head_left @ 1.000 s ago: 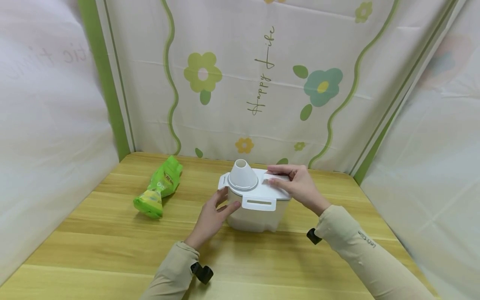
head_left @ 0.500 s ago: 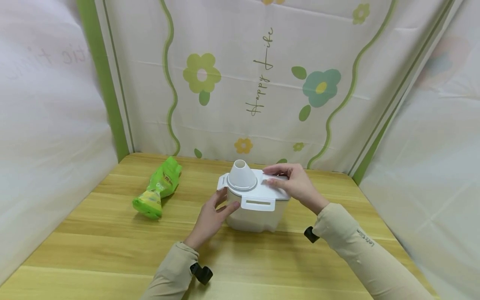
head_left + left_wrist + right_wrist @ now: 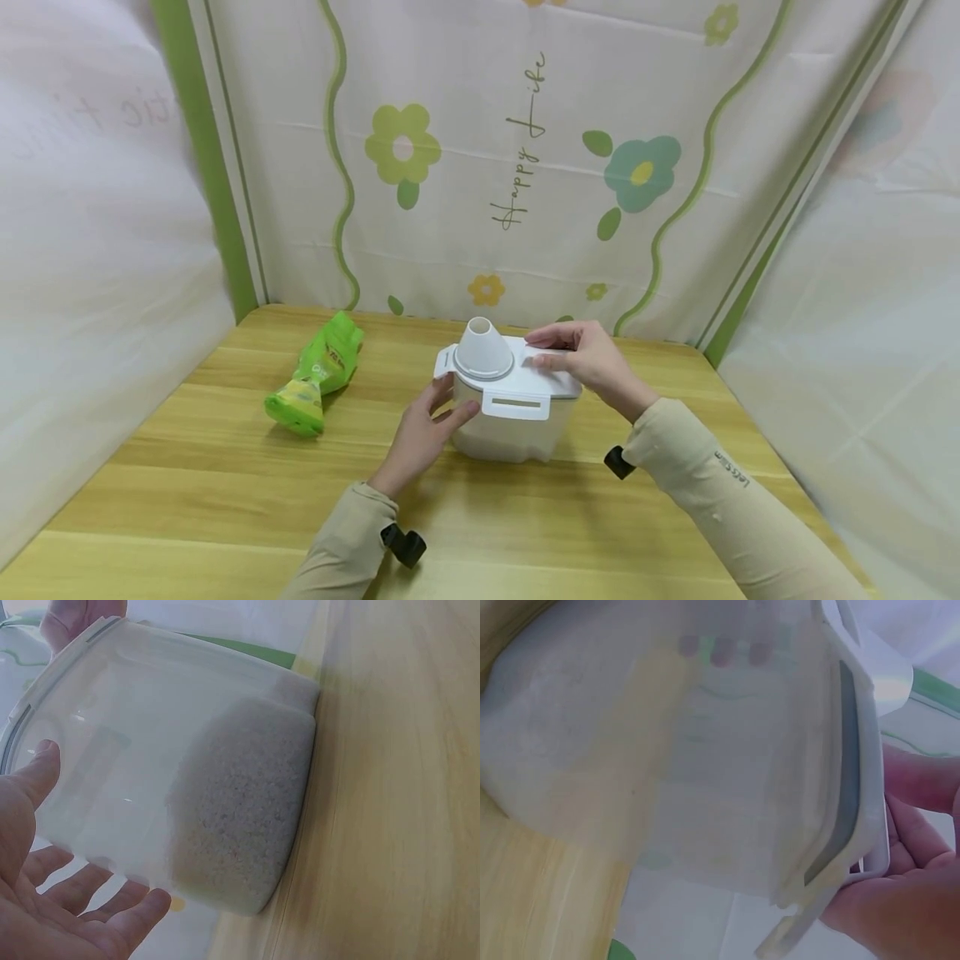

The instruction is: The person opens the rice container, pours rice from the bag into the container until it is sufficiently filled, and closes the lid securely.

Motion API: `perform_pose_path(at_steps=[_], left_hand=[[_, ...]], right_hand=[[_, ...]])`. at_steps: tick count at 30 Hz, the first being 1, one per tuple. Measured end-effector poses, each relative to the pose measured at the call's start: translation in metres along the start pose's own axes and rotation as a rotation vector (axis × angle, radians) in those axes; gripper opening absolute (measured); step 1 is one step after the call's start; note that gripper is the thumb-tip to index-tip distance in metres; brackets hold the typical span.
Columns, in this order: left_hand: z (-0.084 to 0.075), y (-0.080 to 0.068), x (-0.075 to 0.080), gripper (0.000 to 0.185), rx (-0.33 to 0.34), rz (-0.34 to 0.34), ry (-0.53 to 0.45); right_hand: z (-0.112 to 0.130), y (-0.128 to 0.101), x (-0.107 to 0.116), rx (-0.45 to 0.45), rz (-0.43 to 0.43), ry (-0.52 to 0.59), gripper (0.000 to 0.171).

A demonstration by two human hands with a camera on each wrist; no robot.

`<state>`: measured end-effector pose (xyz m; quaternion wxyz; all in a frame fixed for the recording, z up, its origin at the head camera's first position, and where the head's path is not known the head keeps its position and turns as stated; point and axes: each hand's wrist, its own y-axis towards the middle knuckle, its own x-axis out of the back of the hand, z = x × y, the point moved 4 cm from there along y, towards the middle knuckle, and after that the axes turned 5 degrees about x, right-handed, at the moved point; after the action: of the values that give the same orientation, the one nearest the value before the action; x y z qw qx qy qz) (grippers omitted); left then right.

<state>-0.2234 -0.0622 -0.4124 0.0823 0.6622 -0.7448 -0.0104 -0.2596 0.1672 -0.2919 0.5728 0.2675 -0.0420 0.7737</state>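
On the table stands a translucent food storage container [image 3: 506, 437] with a white lid [image 3: 525, 385]. A cone-shaped white cap [image 3: 483, 352] rises from the lid's left end, and a slotted side latch [image 3: 516, 414] sticks out at the front. My left hand [image 3: 416, 437] holds the container's left end, with the thumb on the near wall and the fingers round the far side. The left wrist view shows pale, rice-like grain [image 3: 244, 795] in its bottom part. My right hand [image 3: 596, 360] grips the lid's right part, its thumb and fingers on the lid top.
A bright green and yellow plastic bag [image 3: 328, 358], twisted in the middle, lies to the left on the wooden table [image 3: 225, 492]. A flower-printed curtain [image 3: 450, 242] hangs behind the table, with pale sheets on both sides.
My right hand has shifted slightly up and left over the lid, and the lid flap seen raised at its fingers is now lower. The left hand, container and green bag stay in place.
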Motion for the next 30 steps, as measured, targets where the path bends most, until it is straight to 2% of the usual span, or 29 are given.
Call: perform_pose_path(at_steps=[5, 11, 16, 24, 30], left_hand=[[0.005, 0.0, 0.0, 0.074, -0.01, -0.005, -0.005], [0.003, 0.003, -0.002, 0.076, -0.01, 0.001, -0.002], [0.001, 0.003, -0.002, 0.073, -0.003, -0.002, -0.016], [-0.033, -0.015, 0.001, 0.067, 0.012, 0.003, -0.016], [-0.026, -0.011, 0.001, 0.067, 0.014, 0.004, -0.014]], right_hand=[[-0.003, 0.0, -0.001, -0.055, -0.004, 0.037, 0.034], [-0.001, -0.002, 0.003, -0.074, -0.044, 0.015, 0.036], [0.0, -0.002, 0.002, -0.081, -0.024, 0.046, 0.035], [-0.001, 0.001, 0.0, -0.084, -0.01, 0.073, 0.035], [-0.004, 0.002, -0.001, -0.088, -0.008, 0.066, 0.036]])
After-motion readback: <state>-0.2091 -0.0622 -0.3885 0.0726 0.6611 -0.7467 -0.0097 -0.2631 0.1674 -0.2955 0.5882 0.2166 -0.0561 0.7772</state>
